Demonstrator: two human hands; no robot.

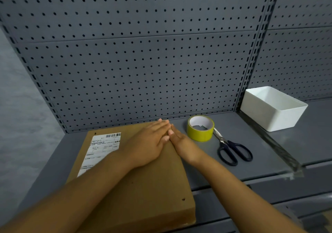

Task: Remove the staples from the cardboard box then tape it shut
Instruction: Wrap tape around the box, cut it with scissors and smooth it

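A flat brown cardboard box (150, 187) lies on the grey shelf, with a white shipping label (100, 150) on its left part. My left hand (150, 142) lies flat on the box top near its far right corner, fingers straight. My right hand (181, 142) rests with straight fingers along the box's right edge, touching the left hand's fingers. A roll of yellow-green tape (200, 128) stands just right of the hands. Black-handled scissors (231, 150) lie to the right of the roll. I can make out small dark holes on the box top, but no staples.
A white plastic bin (273, 110) sits at the back right of the shelf (251, 166). A grey pegboard wall (143, 62) rises directly behind the box. The shelf's front edge drops off near the bottom right.
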